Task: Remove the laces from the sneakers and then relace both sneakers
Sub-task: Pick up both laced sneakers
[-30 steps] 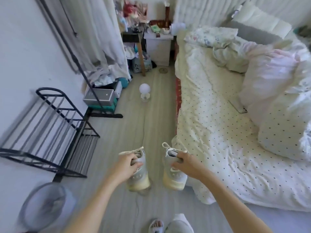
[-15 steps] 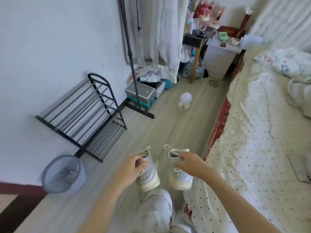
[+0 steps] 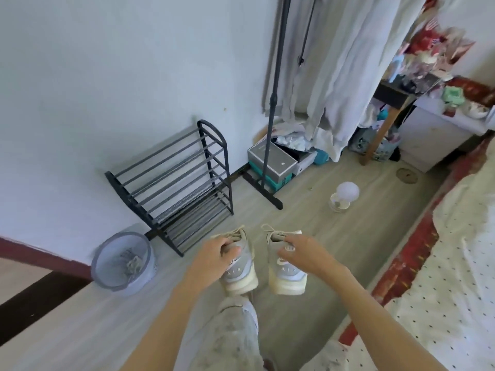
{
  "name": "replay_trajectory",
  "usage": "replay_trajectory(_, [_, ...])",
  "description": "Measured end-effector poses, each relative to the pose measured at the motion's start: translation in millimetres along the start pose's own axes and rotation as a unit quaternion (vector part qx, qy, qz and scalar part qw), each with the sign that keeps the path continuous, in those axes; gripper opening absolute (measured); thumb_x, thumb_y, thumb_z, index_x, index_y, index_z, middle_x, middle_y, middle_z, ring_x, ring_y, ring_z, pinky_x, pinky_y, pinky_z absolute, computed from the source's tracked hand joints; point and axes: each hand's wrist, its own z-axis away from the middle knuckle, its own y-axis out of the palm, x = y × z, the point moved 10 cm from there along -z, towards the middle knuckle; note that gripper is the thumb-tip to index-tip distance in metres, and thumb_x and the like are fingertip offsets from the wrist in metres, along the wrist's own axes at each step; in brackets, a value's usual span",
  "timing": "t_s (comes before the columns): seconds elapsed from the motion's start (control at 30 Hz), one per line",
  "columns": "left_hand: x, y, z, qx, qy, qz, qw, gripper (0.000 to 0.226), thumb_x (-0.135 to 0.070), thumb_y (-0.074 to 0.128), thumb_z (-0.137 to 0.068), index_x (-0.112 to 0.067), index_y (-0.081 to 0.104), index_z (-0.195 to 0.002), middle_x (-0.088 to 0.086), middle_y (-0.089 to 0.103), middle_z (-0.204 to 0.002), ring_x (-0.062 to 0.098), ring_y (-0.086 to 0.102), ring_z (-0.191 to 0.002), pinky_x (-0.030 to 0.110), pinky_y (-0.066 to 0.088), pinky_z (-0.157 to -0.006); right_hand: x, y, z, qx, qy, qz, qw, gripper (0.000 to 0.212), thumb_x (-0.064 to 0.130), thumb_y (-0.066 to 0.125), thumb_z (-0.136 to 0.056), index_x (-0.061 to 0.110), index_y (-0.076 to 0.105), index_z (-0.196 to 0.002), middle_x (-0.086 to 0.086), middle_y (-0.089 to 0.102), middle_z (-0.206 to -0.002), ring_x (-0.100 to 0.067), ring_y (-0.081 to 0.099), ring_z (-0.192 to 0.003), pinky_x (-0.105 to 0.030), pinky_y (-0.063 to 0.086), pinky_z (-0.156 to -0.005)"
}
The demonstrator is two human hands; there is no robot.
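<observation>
Holding both sneakers aloft: left hand grips left sneaker, right hand grips right sneaker. Laces appear threaded; unlacing likely not started.

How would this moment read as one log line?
left hand: holds left sneaker | right hand: holds right sneaker | laces: in

Two laced grey-cream sneakers, heels nearest

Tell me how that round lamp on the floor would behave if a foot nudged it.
The lamp has a round globe over a small base, so it would probably tip, then roll. It looks light. The globe may be fragile; its material can't be told.
</observation>
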Motion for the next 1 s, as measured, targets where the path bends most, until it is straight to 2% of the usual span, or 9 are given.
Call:
replay_trajectory(0.07, [12.2,-12.4,-27.9,-0.007,-0.028,0.019,0.999,0.026,-0.029,0.059,-0.09,-0.012,0.065,-0.108,-0.001,0.066,-0.1,0.01,0.057,-0.09,0.018,0.041,-0.079,15.7,-6.3,-34.9,0.004,-0.005,0.006,1.0,0.028,0.027,0.054,-0.081,0.032,0.04,-0.057,0.013,0.043,-0.058,-0.002,0.038,-0.053,-0.018,0.027,-0.05])
replay_trajectory(0.2, [34.7,-50.1,-84.5,-0.026,-0.047,0.042,0.998,0.017,-0.031,0.058,-0.089,-0.017,0.063,-0.098,-0.017,0.054,-0.077,-0.004,0.052,-0.072,0.008,0.042,-0.063,58.6,-20.4,-111.8,0.008,-0.034,0.012,0.999,0.032,0.03,0.055,-0.083,0.029,0.042,-0.054,0.011,0.047,-0.051,-0.001,0.039,-0.051,-0.017,0.027,-0.05])
replay_trajectory(0.3, [48.5,-89.5,-118.8,-0.037,-0.055,0.054,0.996,0.025,-0.033,0.059,-0.088,-0.01,0.064,-0.093,-0.006,0.057,-0.079,0.009,0.055,-0.072,0.024,0.049,-0.065,110.2,-35.7,-161.2,0.009,-0.083,0.034,0.996,0.032,0.029,0.056,-0.085,0.036,0.043,-0.056,0.014,0.047,-0.056,0.001,0.041,-0.05,-0.014,0.028,-0.048])
replay_trajectory(0.4, [55.7,-133.8,-152.8,-0.06,-0.068,0.055,0.994,0.017,-0.034,0.057,-0.089,-0.019,0.064,-0.095,-0.001,0.062,-0.087,0.011,0.055,-0.071,0.024,0.046,-0.062,162.3,-57.9,-201.9,-0.005,-0.13,0.04,0.991,0.033,0.028,0.057,-0.084,0.038,0.042,-0.056,0.019,0.045,-0.059,0.002,0.042,-0.053,-0.016,0.03,-0.048])
replay_trajectory(0.57, [56.9,-203.0,-193.9,-0.138,-0.058,0.066,0.986,0.005,-0.036,0.059,-0.088,-0.031,0.061,-0.09,-0.016,0.06,-0.09,0.003,0.054,-0.084,0.013,0.04,-0.071,237.6,-86.5,-249.8,-0.005,-0.209,0.025,0.978,0.038,0.023,0.056,-0.083,0.043,0.035,-0.057,0.051,0.041,-0.06,0.026,0.041,-0.058,0.0,0.034,-0.056])
replay_trajectory(0.67, [67.7,-235.4,-213.8,-0.181,-0.076,0.071,0.978,0.017,-0.03,0.059,-0.09,-0.015,0.065,-0.096,0.0,0.064,-0.097,0.017,0.057,-0.09,0.024,0.043,-0.078,269.4,-88.0,-288.7,0.028,-0.236,0.033,0.971,0.019,0.026,0.055,-0.083,0.033,0.05,-0.065,0.031,0.046,-0.058,0.018,0.045,-0.054,-0.008,0.034,-0.047])
replay_trajectory(0.73, [76.3,-248.1,-225.0,-0.199,-0.09,0.069,0.974,0.015,-0.027,0.059,-0.09,-0.013,0.063,-0.094,0.0,0.062,-0.095,0.017,0.056,-0.089,0.02,0.041,-0.074,285.0,-82.1,-313.8,0.055,-0.253,0.062,0.964,0.011,0.029,0.053,-0.085,0.021,0.058,-0.079,0.028,0.042,-0.065,0.009,0.044,-0.052,-0.011,0.03,-0.049])
replay_trajectory(0.87, [95.7,-265.8,-252.9,-0.232,-0.124,0.066,0.962,0.011,-0.018,0.058,-0.09,-0.009,0.062,-0.093,-0.001,0.06,-0.095,0.016,0.055,-0.09,0.025,0.043,-0.077,310.1,-70.0,-360.5,0.123,-0.277,0.099,0.948,0.018,0.027,0.054,-0.087,0.019,0.049,-0.072,0.009,0.044,-0.067,-0.006,0.039,-0.055,-0.02,0.032,-0.051])
replay_trajectory(1.0, [109.3,-278.7,-282.1,-0.261,-0.153,0.049,0.952,0.008,-0.011,0.061,-0.085,-0.008,0.061,-0.078,-0.003,0.057,-0.075,0.013,0.051,-0.075,0.02,0.035,-0.063,330.7,-52.2,-389.6,0.207,-0.319,0.126,0.916,0.023,0.018,0.059,-0.082,0.017,0.04,-0.071,0.003,0.041,-0.073,-0.012,0.036,-0.063,-0.023,0.031,-0.057])
